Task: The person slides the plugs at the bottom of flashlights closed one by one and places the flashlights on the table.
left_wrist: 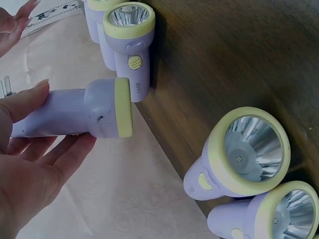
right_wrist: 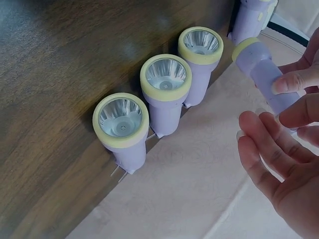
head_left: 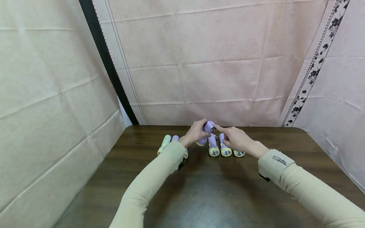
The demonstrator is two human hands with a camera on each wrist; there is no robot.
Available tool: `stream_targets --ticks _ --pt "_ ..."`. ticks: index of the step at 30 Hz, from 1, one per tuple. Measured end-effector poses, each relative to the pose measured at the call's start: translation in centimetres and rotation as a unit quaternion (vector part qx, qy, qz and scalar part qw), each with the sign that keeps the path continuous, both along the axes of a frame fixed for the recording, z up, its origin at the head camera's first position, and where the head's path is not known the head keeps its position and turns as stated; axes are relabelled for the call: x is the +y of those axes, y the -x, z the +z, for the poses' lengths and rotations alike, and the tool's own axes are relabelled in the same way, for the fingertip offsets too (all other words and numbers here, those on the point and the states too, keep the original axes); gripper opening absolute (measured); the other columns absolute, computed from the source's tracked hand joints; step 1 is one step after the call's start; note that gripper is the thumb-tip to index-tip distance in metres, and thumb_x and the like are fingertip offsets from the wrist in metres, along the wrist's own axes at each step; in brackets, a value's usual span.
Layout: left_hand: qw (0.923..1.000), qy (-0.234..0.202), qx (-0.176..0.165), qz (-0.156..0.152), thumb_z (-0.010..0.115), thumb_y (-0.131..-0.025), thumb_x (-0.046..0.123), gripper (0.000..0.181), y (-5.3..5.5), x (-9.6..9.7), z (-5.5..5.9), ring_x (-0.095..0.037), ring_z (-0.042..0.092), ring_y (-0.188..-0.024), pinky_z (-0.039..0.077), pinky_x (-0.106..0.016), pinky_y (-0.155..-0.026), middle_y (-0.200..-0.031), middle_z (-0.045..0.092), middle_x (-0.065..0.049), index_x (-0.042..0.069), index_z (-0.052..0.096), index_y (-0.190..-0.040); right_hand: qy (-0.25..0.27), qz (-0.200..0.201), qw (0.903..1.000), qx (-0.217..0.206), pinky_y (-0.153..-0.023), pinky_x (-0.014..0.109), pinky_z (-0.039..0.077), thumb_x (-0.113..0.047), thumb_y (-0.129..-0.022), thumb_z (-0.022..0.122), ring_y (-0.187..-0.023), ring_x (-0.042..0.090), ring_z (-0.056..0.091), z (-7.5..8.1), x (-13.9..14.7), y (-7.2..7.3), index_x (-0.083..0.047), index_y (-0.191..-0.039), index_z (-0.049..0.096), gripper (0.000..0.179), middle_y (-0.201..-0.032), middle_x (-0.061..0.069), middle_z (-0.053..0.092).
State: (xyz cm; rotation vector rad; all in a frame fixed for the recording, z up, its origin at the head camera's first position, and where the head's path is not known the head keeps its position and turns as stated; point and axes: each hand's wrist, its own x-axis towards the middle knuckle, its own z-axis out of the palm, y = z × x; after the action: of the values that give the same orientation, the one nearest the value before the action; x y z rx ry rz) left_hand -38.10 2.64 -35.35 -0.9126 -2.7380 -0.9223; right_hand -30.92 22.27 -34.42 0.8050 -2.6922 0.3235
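Observation:
My left hand (head_left: 196, 131) grips a purple flashlight (head_left: 208, 127) with a yellow rim, raised over the table's far edge. In the left wrist view its thumb lies along one side of the barrel and its fingers along the other. Metal plug prongs (left_wrist: 7, 85) stick out at the flashlight's tail, while its head points away from the right hand. With index finger extended, my right hand (head_left: 238, 139) reaches the tail end. Its other fingers bend loosely below, as the right wrist view shows. The palm side of the left hand is partly hidden in the head view.
Three purple flashlights (right_wrist: 167, 94) stand in a row at the right, lenses facing me, some with prongs out behind. Left of them lie a green flashlight (head_left: 164, 144) and purple ones (head_left: 175, 138), partly behind my left arm. Cloth (head_left: 182, 79) hangs behind the dark wooden table (head_left: 199, 196).

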Motion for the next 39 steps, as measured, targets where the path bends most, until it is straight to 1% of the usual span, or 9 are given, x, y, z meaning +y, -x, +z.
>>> stream_targets --ticks 8,11,18,23,26,30,32,35,39 --pt "0.9998 0.004 0.019 -0.003 0.078 -0.08 0.016 0.043 0.0 -0.3 0.4 -0.021 0.064 -0.097 0.052 -0.032 -0.083 -0.108 0.068 -0.008 0.009 0.06 -0.118 -0.009 0.012 0.9996 0.024 -0.048 0.024 0.031 -0.004 -0.078 0.059 -0.051 0.006 0.038 0.2 -0.6 0.6 -0.009 -0.144 0.044 0.068 -0.056 -0.008 0.046" --pt "0.9997 0.006 0.021 -0.006 0.079 -0.08 0.017 0.043 -0.1 -0.2 0.6 -0.021 0.064 -0.097 0.051 -0.032 -0.083 -0.108 0.068 -0.008 0.009 0.06 -0.117 -0.007 0.014 0.9996 0.023 -0.047 0.024 0.03 -0.003 -0.078 0.059 -0.05 0.007 0.036 0.4 -0.8 0.7 -0.007 -0.144 0.044 0.067 -0.054 -0.007 0.045" --pt "0.9996 0.007 0.026 0.007 0.079 -0.079 0.018 0.042 -0.2 -0.3 0.9 -0.021 0.064 -0.095 0.051 -0.032 -0.081 -0.106 0.069 -0.007 0.011 0.061 -0.117 -0.005 0.017 0.9996 0.022 -0.046 0.023 0.029 -0.004 -0.077 0.058 -0.049 0.006 0.035 0.9 -1.0 1.1 -0.007 -0.143 0.045 0.067 -0.053 -0.008 0.044" --pt "0.9999 0.009 0.009 0.01 0.078 -0.081 0.02 0.045 -0.6 -0.3 1.0 -0.02 0.064 -0.096 0.051 -0.032 -0.08 -0.108 0.068 -0.006 0.012 0.059 -0.121 0.012 0.015 0.9998 0.0 -0.045 0.023 0.026 -0.004 -0.08 0.059 -0.046 0.005 0.032 0.7 -1.2 1.1 -0.008 -0.144 0.044 0.066 -0.051 -0.008 0.041" --pt "0.9986 0.041 -0.01 0.032 0.077 -0.082 0.026 0.05 -0.9 -0.3 1.0 -0.019 0.065 -0.094 0.052 -0.031 -0.076 -0.108 0.067 -0.006 0.013 0.054 -0.124 0.018 0.005 0.9996 -0.02 -0.045 0.023 0.029 -0.005 -0.081 0.059 -0.046 0.005 0.034 0.3 -1.0 1.1 -0.01 -0.147 0.039 0.07 -0.053 -0.008 0.044" --pt "0.9915 0.09 -0.03 0.089 0.076 -0.082 0.03 0.061 -0.8 -0.2 1.3 -0.023 0.065 -0.09 0.052 -0.035 -0.073 -0.105 0.065 -0.008 0.012 0.042 -0.13 0.017 -0.007 0.9995 -0.027 -0.048 0.025 0.035 -0.006 -0.083 0.06 -0.05 0.005 0.042 -0.2 -0.6 0.8 -0.006 -0.151 0.026 0.076 -0.058 -0.007 0.054" --pt "0.9864 0.114 -0.032 0.113 0.076 -0.083 0.033 0.065 -0.6 -0.3 1.0 -0.026 0.066 -0.091 0.052 -0.038 -0.073 -0.106 0.065 -0.01 0.014 0.037 -0.131 0.016 -0.012 0.9991 -0.038 -0.048 0.025 0.036 -0.006 -0.085 0.059 -0.05 0.006 0.043 -0.3 -0.4 0.4 -0.003 -0.152 0.02 0.077 -0.058 -0.006 0.056" --pt "0.9782 0.154 -0.023 0.138 0.074 -0.084 0.038 0.062 0.0 -0.6 -0.2 -0.029 0.066 -0.093 0.052 -0.04 -0.071 -0.107 0.066 -0.011 0.018 0.036 -0.129 0.012 -0.021 0.9982 -0.055 -0.046 0.025 0.032 -0.008 -0.087 0.058 -0.049 0.006 0.04 -0.7 -0.2 0.0 -0.002 -0.152 0.018 0.076 -0.055 -0.007 0.051" --pt "0.9636 0.208 0.006 0.167 0.071 -0.085 0.043 0.059 1.1 -1.0 -1.8 -0.028 0.067 -0.094 0.053 -0.039 -0.071 -0.108 0.067 -0.009 0.021 0.041 -0.131 0.007 -0.028 0.9982 -0.052 -0.048 0.025 0.032 -0.009 -0.086 0.06 -0.051 0.006 0.04 -0.8 -0.3 0.1 -0.002 -0.151 0.022 0.076 -0.056 -0.008 0.05"
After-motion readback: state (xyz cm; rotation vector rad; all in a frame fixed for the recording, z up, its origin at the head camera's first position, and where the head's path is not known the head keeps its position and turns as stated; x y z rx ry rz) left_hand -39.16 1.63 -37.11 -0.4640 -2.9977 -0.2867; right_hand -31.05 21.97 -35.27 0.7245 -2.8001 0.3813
